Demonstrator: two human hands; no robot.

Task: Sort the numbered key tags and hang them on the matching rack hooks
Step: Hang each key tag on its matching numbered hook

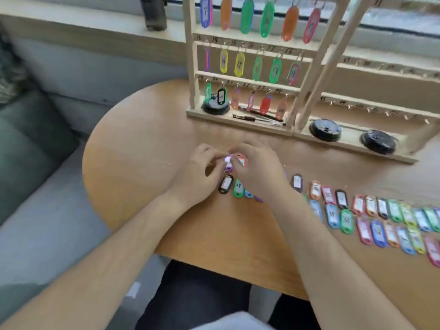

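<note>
Two forearms [114, 236] reach from the near edge over the bench [142, 144]. Beyond stand a filled rack [240, 78] and, to its right, a second rack [381, 103] with bare hooks, so the right hand is probably nearer them. Loose tags [381, 217] lie in rows to the right. Left hand [198, 170] and right hand [260, 171] meet, fingers curled narrow, pinching a purple tag [228, 163], its long axis toward the person. Its number is blurred and covered; a red tag [241, 161] peeks beneath the right fingers.
</note>
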